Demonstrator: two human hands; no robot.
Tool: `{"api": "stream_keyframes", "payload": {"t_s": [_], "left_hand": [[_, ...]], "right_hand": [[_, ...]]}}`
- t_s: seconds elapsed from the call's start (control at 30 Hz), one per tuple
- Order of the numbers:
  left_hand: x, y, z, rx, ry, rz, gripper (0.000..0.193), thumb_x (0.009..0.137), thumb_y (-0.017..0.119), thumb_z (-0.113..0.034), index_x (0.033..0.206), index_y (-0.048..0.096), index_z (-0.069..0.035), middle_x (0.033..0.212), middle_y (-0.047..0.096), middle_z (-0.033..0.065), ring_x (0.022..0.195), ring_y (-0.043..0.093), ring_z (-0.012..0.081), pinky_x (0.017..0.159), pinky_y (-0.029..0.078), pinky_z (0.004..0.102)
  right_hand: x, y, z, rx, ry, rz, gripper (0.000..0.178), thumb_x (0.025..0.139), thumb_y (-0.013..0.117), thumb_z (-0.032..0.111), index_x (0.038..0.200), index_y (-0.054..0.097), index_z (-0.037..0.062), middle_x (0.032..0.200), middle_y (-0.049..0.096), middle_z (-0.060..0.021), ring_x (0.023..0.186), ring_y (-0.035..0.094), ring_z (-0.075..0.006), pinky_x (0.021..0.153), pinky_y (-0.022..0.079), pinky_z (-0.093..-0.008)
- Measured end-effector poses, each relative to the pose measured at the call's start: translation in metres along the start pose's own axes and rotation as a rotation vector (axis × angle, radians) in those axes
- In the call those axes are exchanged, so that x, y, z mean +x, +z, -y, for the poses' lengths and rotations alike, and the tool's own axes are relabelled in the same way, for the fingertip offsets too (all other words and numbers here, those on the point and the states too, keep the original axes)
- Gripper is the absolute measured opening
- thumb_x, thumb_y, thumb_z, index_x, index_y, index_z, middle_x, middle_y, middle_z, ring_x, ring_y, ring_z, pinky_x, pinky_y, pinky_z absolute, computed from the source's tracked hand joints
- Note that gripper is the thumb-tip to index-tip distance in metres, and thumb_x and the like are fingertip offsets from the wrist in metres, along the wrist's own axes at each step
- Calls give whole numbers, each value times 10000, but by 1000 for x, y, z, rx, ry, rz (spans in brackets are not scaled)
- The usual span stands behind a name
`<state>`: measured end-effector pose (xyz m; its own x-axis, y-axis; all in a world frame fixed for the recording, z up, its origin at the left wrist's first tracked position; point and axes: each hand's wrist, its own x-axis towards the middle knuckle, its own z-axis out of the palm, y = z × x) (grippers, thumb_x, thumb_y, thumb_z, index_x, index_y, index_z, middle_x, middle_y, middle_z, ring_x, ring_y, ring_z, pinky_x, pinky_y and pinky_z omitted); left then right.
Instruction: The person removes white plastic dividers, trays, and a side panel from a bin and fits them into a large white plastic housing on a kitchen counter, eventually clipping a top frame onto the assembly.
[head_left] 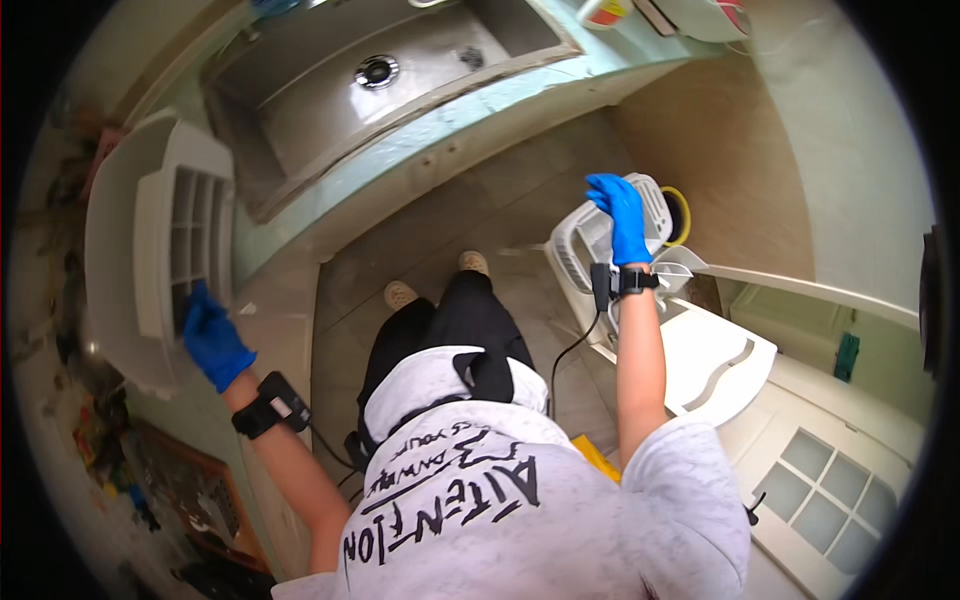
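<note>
As the left hand point(218, 347) touches gridded casing point(152, 258), slotted casing point(580, 238) sits beneath the right hand point(626, 222).
Both grips are unclear.

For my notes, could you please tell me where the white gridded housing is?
The white gridded housing is at the head view's left, beside the sink, by the left hand.

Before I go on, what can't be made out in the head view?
All in the head view:
- Left hand: its grip on the white gridded unit, unclear through blur.
- Right hand: covers part of the white slotted piece, so contact underneath is hidden.
- Yellow-rimmed round thing: partly behind that piece.
- Bottle: cut off by the top edge.
</note>
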<state>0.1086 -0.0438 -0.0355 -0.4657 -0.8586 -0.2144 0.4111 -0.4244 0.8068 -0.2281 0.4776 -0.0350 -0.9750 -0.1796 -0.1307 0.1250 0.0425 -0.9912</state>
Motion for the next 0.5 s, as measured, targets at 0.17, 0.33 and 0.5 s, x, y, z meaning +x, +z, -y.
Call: {"api": "stream_keyframes", "payload": {"t_s": [0.17, 0.33, 0.5], "left_hand": [[-8, 33, 17, 705, 108, -32, 375, 849, 423, -66, 1185, 408, 99, 1174, 474, 170, 1074, 451, 217, 947, 319, 308], [-14, 22, -13, 1024, 105, -27, 452, 893, 307, -175, 1254, 330, 97, 1323, 341, 167, 1237, 294, 220, 1038, 168, 321], [-30, 41, 3, 615, -55, -125, 473, 903, 286, -206, 1294, 280, 61, 1354, 302, 149, 1258, 261, 208, 1057, 118, 323]], "right_hand": [[-14, -178, -112, -213, 338, -387, 229, 820, 486, 191, 931, 586, 17, 866, 617, -88, 677, 598, -155, 581, 467, -222], [-27, -184, -206, 133, 457, -297, 133, 764, 561, 94, 868, 584, 14, 739, 595, -93, 654, 584, -211, 597, 490, -282], [-16, -195, -278, -471, 547, -285, 346, 689, 662, 171, 967, 531, 11, 760, 581, -146, 709, 564, -279, 640, 441, -382]]}}
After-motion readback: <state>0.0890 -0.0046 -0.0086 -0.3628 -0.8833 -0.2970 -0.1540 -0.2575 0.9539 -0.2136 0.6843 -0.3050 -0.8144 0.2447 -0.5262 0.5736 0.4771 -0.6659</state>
